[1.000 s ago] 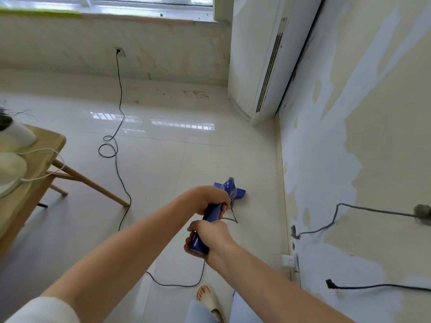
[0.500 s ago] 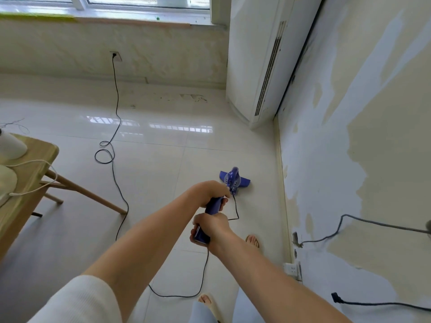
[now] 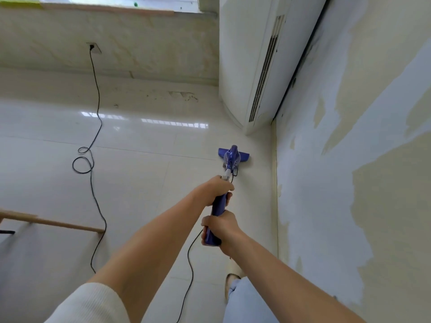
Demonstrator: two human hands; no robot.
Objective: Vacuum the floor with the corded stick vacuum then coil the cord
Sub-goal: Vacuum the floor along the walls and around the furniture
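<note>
Both hands grip the blue stick vacuum point(image 3: 229, 159): left hand point(image 3: 218, 188) nearer its floor head, right hand point(image 3: 219, 226) wrapped around the handle end, cord point(image 3: 93, 183) trailing leftward.

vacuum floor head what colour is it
Blue-purple, the floor head, seen in the head view, the only one.

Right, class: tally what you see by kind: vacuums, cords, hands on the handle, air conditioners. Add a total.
Vacuums: 1, the purple stick vacuum
Cords: 1, black cord
Hands: 2, left hand, right hand
Air conditioners: 1, white floor unit
Total: 5
</note>
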